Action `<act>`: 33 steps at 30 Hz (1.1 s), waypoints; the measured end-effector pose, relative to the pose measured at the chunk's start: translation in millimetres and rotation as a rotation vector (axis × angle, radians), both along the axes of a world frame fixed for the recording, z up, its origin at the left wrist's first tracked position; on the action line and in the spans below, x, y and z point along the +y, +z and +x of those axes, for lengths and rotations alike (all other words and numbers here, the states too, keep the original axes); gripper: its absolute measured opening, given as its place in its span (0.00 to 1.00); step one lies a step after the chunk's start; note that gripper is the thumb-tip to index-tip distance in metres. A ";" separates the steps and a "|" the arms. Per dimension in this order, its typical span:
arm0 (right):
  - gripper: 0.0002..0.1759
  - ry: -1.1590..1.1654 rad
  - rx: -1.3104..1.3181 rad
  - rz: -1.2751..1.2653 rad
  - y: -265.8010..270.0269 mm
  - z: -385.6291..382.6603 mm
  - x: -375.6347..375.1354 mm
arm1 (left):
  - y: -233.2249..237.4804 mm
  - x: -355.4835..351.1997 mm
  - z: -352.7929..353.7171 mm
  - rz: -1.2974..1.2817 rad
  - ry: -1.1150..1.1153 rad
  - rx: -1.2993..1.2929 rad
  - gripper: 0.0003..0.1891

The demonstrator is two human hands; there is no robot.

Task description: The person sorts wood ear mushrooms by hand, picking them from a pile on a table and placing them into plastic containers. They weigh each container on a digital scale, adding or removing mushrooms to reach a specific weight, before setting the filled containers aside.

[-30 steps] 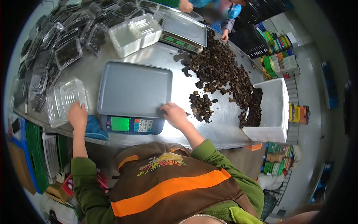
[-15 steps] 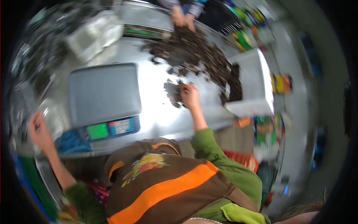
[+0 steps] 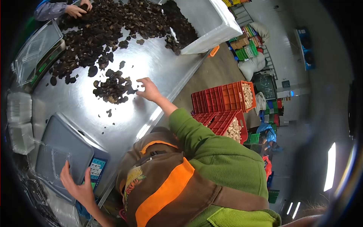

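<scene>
Where the steel table [image 3: 151,64] is met by the tipped white box [image 3: 211,22], a heap of dark mushrooms [image 3: 113,22] is spilled within reach. On the scale [image 3: 75,143] a clear tray [image 3: 53,162] is steadied by the left hand [image 3: 77,187], fingers spread wide. A small pile [image 3: 113,86], lying apart, is touched by the right hand [image 3: 149,90], fingers parted. The tray's outline is barely made out; the display is partly hidden.
</scene>
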State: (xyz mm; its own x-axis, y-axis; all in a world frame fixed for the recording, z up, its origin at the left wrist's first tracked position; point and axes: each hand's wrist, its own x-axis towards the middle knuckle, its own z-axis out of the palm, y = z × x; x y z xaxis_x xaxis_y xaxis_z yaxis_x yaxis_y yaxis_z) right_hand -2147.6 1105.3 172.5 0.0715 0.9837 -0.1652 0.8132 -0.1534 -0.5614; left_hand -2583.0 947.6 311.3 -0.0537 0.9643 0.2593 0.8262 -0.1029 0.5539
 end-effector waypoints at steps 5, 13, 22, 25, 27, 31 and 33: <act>0.55 -0.066 -0.026 -0.262 -26.3 37.7 28.5 | -40.4 78.1 116.3 -0.332 -0.107 -0.434 0.32; 0.52 0.272 0.252 -0.306 -34.2 -17.0 88.8 | -172.1 178.5 198.2 -0.575 0.039 -0.438 0.41; 0.22 0.383 0.186 -0.023 -26.6 -21.6 138.4 | -172.6 202.6 206.3 -0.520 0.177 -0.302 0.32; 0.20 0.576 0.213 -0.084 -34.1 -27.8 158.1 | -179.7 207.5 203.4 -0.538 0.230 -0.470 0.28; 0.18 0.624 0.390 -0.224 -35.3 -24.9 181.0 | -185.4 212.1 189.5 -0.690 0.088 -0.817 0.20; 0.20 0.262 0.292 0.084 -50.0 -18.0 228.8 | -211.5 242.3 130.7 -0.610 0.278 -0.511 0.12; 0.20 0.263 0.153 0.208 -54.3 -12.9 264.1 | -214.4 268.8 107.0 -0.527 0.367 -0.407 0.14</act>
